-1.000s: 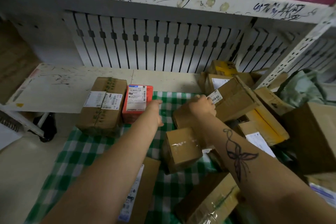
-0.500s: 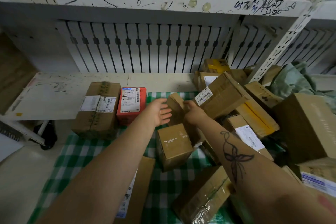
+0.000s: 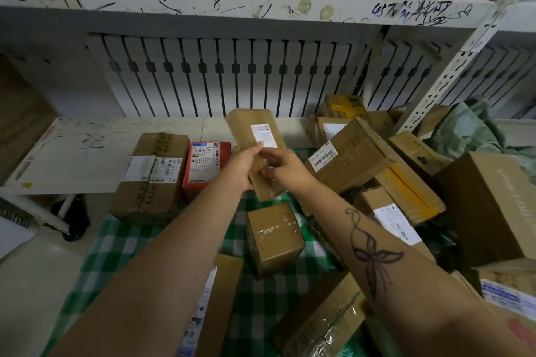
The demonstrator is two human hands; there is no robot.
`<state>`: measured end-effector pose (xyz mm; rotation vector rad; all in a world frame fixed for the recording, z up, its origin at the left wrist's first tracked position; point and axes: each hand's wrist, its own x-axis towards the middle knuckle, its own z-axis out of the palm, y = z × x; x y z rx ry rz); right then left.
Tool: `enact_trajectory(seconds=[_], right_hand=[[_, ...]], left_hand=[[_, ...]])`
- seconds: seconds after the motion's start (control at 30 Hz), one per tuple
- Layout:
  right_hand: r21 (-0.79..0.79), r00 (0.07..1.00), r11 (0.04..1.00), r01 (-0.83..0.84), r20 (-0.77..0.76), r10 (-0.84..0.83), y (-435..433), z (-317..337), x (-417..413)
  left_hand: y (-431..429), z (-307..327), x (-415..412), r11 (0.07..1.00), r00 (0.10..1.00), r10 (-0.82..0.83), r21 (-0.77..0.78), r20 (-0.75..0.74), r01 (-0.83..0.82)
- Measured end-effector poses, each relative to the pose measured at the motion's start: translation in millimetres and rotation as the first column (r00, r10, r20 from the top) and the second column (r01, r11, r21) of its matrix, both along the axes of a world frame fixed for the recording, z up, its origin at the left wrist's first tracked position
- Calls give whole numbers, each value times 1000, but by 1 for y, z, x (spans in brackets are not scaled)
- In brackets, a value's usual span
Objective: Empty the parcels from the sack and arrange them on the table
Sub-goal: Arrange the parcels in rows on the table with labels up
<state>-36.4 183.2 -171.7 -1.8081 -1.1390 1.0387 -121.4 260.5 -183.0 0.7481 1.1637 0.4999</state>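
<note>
Both hands are working one parcel: my left hand point(image 3: 245, 166) is curling round the lower left edge of the narrow cardboard parcel point(image 3: 251, 127), and my right hand point(image 3: 287, 171) is pinching its lower right edge, fingers lying across the front. The parcel is hanging in the air, tilted, with its white label point(image 3: 263, 134) facing me. It is above the checked cloth point(image 3: 116, 255), between the red box point(image 3: 204, 168) and the jumbled heap of parcels point(image 3: 351, 159) on the right.

To do this step well, I am thinking of keeping the label up and setting the parcel down just beside the red box. That would carry on the row begun by the brown box with green tape point(image 3: 150, 177). I would place it square to its neighbours and let go only once it is lying flat. The grip sits low on a long box, so I am minding that the top end does not swing.

Compared with half a second ago, the parcel is now lifted out of the heap and turned label-forward. My left hand, then spread and reaching, is now gripping it too.
</note>
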Motion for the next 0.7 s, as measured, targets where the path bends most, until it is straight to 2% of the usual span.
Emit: enact_trajectory(seconds=[0.07,0.17,0.2,0.27,0.33,0.4,0.5,0.6,0.63,0.7], right_hand=[[-12,994,994,107,-28,-107,2,-4,1],[-150,936,940,308,223,-271,7,-15,13],[-228,930,915,332,241,-277,8,-18,15],[-324,946,888,325,120,-302,10,-24,20],[-353,944,886,300,-22,-328,11,-25,21],[-381,933,880,284,-100,-345,14,-25,22],[-421,892,838,347,-127,-433,16,-31,25],[-458,868,806,375,-131,-479,17,-38,24],[-475,865,799,369,-138,-482,16,-42,24],[-498,856,790,357,-164,-490,18,-48,19]], left_hand=[[9,-4,-3,995,994,98,30,-40,-96],[14,-4,-9,988,989,151,21,12,-151],[16,-3,-11,990,989,141,14,41,-142],[20,-7,-14,994,994,103,17,28,-104],[24,-12,-15,996,996,86,7,-34,-86],[27,-17,-15,998,993,54,15,-109,-53],[20,-17,-16,996,966,-74,34,-249,85],[8,-24,-18,961,874,-265,-44,-407,272],[4,-27,-20,946,842,-315,-69,-437,318],[1,-36,-22,943,835,-324,-85,-445,320]])
